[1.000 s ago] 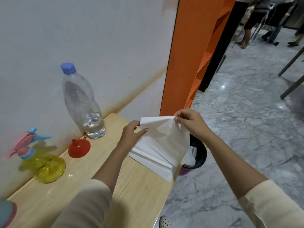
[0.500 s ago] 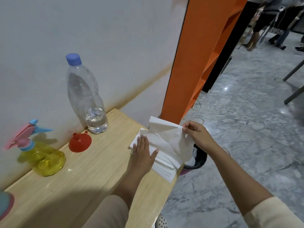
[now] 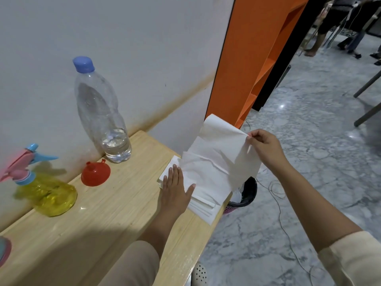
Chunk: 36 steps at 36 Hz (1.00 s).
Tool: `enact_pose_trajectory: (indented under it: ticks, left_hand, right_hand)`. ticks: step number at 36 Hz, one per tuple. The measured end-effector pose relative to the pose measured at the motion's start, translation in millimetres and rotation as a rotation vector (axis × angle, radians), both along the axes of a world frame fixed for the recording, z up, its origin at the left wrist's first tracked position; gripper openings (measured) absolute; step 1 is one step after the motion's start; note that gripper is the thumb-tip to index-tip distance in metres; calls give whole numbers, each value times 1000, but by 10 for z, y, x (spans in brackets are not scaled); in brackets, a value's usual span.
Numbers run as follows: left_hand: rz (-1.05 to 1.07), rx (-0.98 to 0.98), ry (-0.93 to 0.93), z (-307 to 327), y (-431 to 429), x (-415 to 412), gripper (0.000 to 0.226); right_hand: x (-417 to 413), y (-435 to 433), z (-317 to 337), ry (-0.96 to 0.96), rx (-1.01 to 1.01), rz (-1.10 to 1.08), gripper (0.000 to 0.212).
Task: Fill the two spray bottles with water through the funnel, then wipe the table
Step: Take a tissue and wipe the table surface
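Cut off at the bottom left edge: only a blue and pink sliver of a second spray thing (image 3: 4, 251), too little showing to tell more. Blurred at its pink and blue top: the yellow spray bottle (image 3: 46, 193), standing on the bench (image 3: 88, 230) near the left side. Half hidden behind the bench end and the hanging paper: a black bin (image 3: 248, 193) on the floor, with something white inside. Hard to make out: legs of people far off at the top right.

Left hand (image 3: 175, 187) flat and open, fingers spread, palm pressing down on the near left part of a stack of white paper towels (image 3: 203, 200). Stack lying at the far right end of the bench, one corner poking over the edge. Right hand (image 3: 266, 147) up off the bench and out over the floor, pinching the top corner of one paper sheet (image 3: 220, 145) between thumb and fingertips. Sheet lifted up and bent, its lower part still lying on the stack between the two hands.

Red funnel (image 3: 95, 174) upside down on the bench, wide end down, left of the left hand and apart from it. Just behind the funnel, by the wall: a tall clear water bottle (image 3: 102, 112) with a blue cap, a little water at its bottom. Yellow spray bottle farther left, well apart from both hands.
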<state>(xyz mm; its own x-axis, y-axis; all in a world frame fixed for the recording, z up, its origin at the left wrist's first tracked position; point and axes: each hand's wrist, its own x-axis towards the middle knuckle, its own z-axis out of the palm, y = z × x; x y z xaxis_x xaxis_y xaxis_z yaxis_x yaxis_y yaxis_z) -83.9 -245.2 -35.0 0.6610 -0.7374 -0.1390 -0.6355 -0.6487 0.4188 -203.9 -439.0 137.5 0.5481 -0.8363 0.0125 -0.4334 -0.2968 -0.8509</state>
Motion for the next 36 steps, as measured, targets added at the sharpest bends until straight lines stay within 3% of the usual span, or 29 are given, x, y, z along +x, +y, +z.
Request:
enact_pose_trajectory:
  ticks: [10,24,27,32,36]
  left_hand:
    - [-5,-11,0,-40,17,44,78]
    - [-55,-95,82,-2,174,179,71]
    - [-7,-195,86,139,293,229,67]
    - [304,-550,-34,638,499,313,65]
    - [254,-647,-190,1049,752,471,66]
  right_hand:
    - [-39,-62,50,-39,-30,2,13]
    - [196,187,53,-70,76,251,15]
    - [305,266,53,-51,99,351,12]
    - [597,412,48,-34,128,521,15]
    - [925,601,18,-18,158,718,15]
